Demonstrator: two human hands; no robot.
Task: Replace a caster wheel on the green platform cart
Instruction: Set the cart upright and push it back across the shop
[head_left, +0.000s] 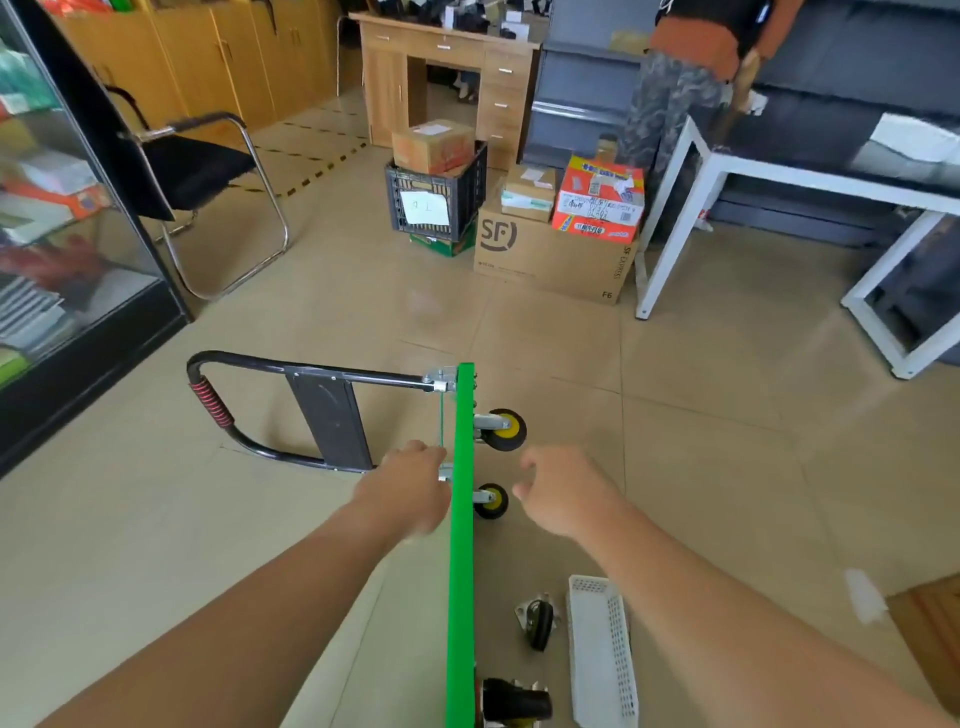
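Note:
The green platform cart (461, 545) stands on its edge on the floor, deck seen edge-on, its black handle (270, 371) folded out to the left. Two black casters with yellow hubs (505, 429) (491, 500) stick out on the right of the deck, and a third caster (514, 701) shows at the bottom. A loose black caster (537, 621) lies on the floor beside a white perforated tray (602, 654). My left hand (410, 486) is at the deck's left face, fingers curled against it. My right hand (563, 491) hovers right of the casters, loosely curled and holding nothing.
A black chair (197, 171) and a glass display cabinet (62, 218) stand at left. A crate (436, 200) and cardboard boxes (550, 249) sit ahead by a wooden desk (447, 78). A white table frame (779, 208) is at right, with a person (691, 78) standing behind it.

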